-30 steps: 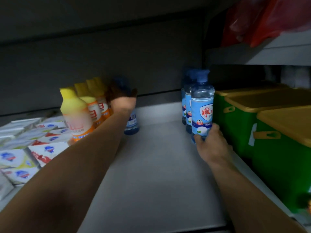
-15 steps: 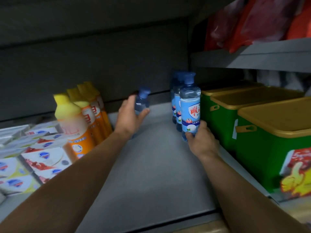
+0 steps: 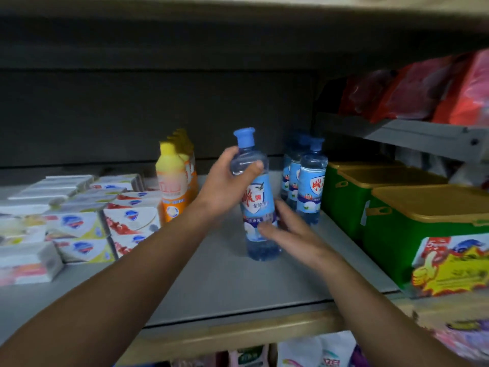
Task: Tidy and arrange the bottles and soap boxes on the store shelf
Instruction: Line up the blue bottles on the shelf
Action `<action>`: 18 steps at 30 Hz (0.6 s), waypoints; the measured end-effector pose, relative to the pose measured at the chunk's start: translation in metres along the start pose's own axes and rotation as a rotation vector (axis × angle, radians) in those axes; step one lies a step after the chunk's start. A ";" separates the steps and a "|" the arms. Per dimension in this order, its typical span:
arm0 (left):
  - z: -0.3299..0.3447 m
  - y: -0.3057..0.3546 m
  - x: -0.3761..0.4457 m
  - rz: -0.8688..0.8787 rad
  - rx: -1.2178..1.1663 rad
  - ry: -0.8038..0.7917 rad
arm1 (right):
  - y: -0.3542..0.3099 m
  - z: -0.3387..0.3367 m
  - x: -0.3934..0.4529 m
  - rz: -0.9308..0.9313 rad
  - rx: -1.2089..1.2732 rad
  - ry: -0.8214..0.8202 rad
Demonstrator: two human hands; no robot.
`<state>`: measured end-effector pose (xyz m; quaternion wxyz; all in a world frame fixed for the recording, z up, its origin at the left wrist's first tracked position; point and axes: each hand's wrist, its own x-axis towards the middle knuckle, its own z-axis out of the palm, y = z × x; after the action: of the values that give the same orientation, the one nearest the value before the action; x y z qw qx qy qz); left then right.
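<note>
Leftmost, stacked soap boxes (image 3: pixel 79 223) fill the left part of the grey shelf (image 3: pixel 225 282), white cartons with blue shield marks, some blurred. Just right of them stands a row of yellow-capped orange bottles (image 3: pixel 173 186) running back toward the dark rear panel. Next comes the left hand (image 3: pixel 225 186), its fingers and thumb curled round the upper body of a clear blue-capped bottle (image 3: pixel 255 197), just below the cap; the bottle stands tilted slightly, its base at or just above the shelf in the open middle. The right hand (image 3: pixel 288 231) lies at the bottle's lower label with fingers spread and fairly straight, touching it on the near right side rather than wrapping it. Close behind that hand, a short row of matching blue-capped bottles (image 3: pixel 308 186) stands upright, narrowing the room on that side. Further right sit green tubs with yellow lids (image 3: pixel 412 207), touching the row's flank, with a red and yellow promotional card (image 3: pixel 449 263) at the front.
</note>
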<state>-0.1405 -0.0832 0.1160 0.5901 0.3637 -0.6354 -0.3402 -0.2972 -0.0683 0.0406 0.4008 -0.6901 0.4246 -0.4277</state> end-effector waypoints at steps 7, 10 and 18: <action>-0.010 0.025 -0.006 -0.316 -0.084 0.053 | -0.028 0.037 -0.025 -0.118 0.180 0.279; -0.016 0.022 -0.012 -0.371 -0.145 -0.034 | -0.031 0.037 -0.034 0.036 0.588 0.218; -0.035 0.006 -0.020 -0.406 -0.377 -0.204 | -0.033 0.030 -0.062 0.319 1.144 -0.291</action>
<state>-0.1047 -0.0632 0.1132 0.5002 0.3314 -0.5311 -0.5983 -0.2784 0.0056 0.0459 0.8208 -0.3445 0.1667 -0.4240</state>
